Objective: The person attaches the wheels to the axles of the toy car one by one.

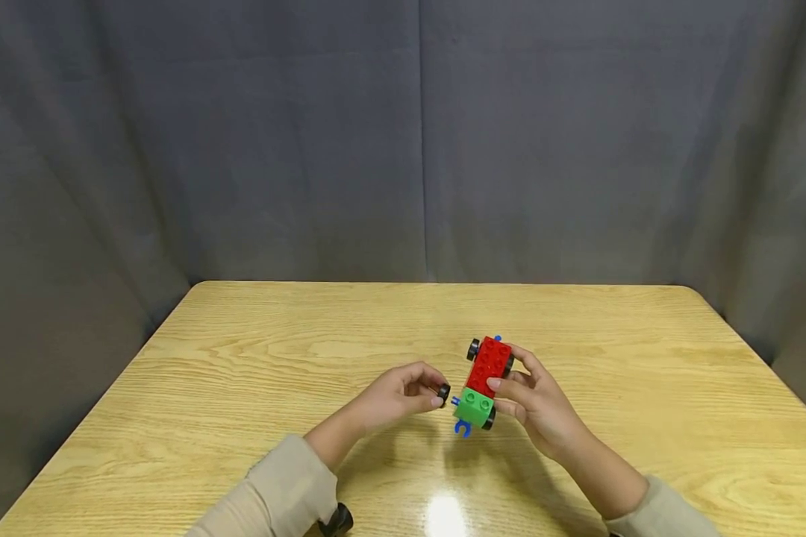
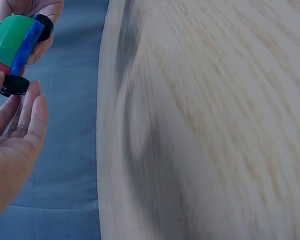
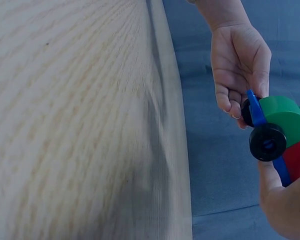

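Observation:
My right hand (image 1: 544, 418) grips a toy car by its side above the table, thumb on top of the red brick (image 1: 489, 365). A green brick (image 1: 474, 407) sits at the car's near end, with a blue hook (image 1: 463, 428) sticking out below it. Black wheels are on the car, and a bare blue axle end (image 1: 455, 401) points left beside the green brick. My left hand (image 1: 389, 399) pinches a loose black wheel (image 1: 444, 391) between thumb and fingers, close to that axle end. In the left wrist view the wheel (image 2: 14, 85) overlaps the blue base (image 2: 27, 47).
The wooden table (image 1: 242, 350) spreads out under both hands. A black round object (image 1: 336, 520) shows at the left sleeve's cuff near the front. Behind the table's far edge hangs a grey curtain (image 1: 309, 149).

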A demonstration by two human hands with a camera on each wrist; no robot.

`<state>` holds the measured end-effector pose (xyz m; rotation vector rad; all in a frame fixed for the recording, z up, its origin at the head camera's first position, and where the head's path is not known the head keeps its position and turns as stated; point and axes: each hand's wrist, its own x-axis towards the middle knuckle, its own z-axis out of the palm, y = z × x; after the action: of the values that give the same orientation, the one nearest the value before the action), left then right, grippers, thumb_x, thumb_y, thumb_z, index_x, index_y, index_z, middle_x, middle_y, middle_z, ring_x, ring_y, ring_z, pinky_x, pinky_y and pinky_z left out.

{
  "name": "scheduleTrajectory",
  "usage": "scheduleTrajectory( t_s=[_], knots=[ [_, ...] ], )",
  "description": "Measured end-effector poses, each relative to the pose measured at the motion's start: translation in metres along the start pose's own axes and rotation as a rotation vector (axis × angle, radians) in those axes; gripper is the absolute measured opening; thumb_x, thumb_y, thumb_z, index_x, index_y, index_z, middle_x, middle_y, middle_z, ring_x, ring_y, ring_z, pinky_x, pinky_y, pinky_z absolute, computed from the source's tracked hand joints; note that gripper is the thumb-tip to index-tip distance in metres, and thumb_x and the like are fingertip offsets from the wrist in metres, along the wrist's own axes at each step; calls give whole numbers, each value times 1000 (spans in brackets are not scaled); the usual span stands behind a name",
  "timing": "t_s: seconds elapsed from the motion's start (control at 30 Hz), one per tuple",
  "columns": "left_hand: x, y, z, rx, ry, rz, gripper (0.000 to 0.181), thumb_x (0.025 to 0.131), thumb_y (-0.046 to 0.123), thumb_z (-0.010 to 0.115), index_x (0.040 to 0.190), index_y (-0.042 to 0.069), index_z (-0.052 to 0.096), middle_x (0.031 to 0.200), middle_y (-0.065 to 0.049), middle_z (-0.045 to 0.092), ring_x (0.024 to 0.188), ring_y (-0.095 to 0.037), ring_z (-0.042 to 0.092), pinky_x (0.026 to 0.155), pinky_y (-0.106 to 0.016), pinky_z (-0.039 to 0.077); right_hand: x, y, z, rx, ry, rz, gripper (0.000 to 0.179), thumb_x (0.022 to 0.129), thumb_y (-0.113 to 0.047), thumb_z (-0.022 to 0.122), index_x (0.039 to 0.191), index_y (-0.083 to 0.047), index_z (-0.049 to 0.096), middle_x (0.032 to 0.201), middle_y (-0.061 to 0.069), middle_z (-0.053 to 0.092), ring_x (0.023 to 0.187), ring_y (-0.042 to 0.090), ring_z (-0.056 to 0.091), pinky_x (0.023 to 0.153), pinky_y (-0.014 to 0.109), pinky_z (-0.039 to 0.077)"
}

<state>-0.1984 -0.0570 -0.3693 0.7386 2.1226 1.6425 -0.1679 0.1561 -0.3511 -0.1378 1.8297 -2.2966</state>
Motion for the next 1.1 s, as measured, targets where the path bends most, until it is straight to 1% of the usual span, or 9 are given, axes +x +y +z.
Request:
scheduleTrajectory(
  t_s=[0.3, 0.4, 0.47, 0.53, 0.63, 0.7, 0.77, 0.93, 1.1],
  knots=[
    [-1, 1, 4, -22, -14, -41, 24, 85, 8, 55, 107, -1, 52, 97, -7, 54, 83, -15, 52, 73, -27, 45, -1, 3, -1, 1, 5, 13, 67, 80, 0, 53, 134, -3, 14, 106, 19, 41, 90, 19, 53, 79, 30, 44],
    [-1, 1, 5, -31, -16, -43, 25, 85, 8, 55, 107, -2, 52, 96, -7, 54, 83, -15, 52, 74, -27, 46, 0, 5, 0, -6, 11, 19, 67, 80, -1, 53, 134, -3, 13, 106, 20, 41, 90, 19, 53, 80, 31, 44],
    [0, 0, 5, -38, -15, -45, 24, 85, 7, 54, 107, -2, 52, 96, -7, 54, 82, -15, 52, 75, -30, 46, 1, 5, 0, -9, 22, 24, 66, 81, -2, 53, 134, -3, 14, 106, 19, 42, 90, 20, 54, 80, 32, 44],
    [1, -1, 5, -39, -10, -47, 24, 85, 7, 54, 106, -2, 52, 95, -6, 54, 81, -15, 53, 75, -30, 46, 1, 6, 1, -9, 36, 28, 65, 81, -3, 54, 134, -3, 15, 102, 18, 45, 89, 19, 54, 81, 32, 44],
    [1, -2, 6, -45, 3, -51, 23, 85, 7, 54, 106, -2, 52, 94, -7, 55, 81, -15, 53, 77, -35, 45, 1, 7, 2, 2, 48, 23, 66, 82, -4, 54, 134, -5, 15, 94, 13, 48, 86, 17, 54, 82, 32, 43],
    [1, -2, 6, -45, 12, -51, 23, 85, 8, 55, 106, -2, 52, 94, -7, 55, 81, -15, 53, 77, -36, 45, 1, 8, 2, 11, 49, 13, 66, 82, -3, 54, 135, -8, 15, 89, 9, 49, 85, 16, 54, 82, 33, 43],
    [1, -1, 6, -44, 20, -52, 24, 85, 9, 55, 106, -2, 52, 94, -7, 55, 82, -15, 53, 78, -39, 44, 2, 8, 1, 16, 42, -2, 66, 83, -3, 54, 136, -10, 15, 87, 7, 50, 85, 15, 54, 82, 33, 43],
    [1, -1, 6, -39, 35, -44, 24, 84, 10, 56, 105, -2, 53, 95, -7, 55, 83, -16, 53, 77, -39, 44, 3, 9, 1, 14, 27, -31, 63, 83, -2, 53, 135, -13, 20, 95, 9, 52, 87, 16, 55, 79, 32, 44],
    [0, -1, 7, -29, 54, -42, 23, 84, 10, 56, 104, -2, 53, 94, -7, 55, 82, -16, 53, 76, -36, 45, 4, 10, 1, 18, 12, -45, 65, 83, -1, 52, 137, -13, 18, 108, 17, 43, 87, 17, 54, 77, 32, 45]
  ],
)
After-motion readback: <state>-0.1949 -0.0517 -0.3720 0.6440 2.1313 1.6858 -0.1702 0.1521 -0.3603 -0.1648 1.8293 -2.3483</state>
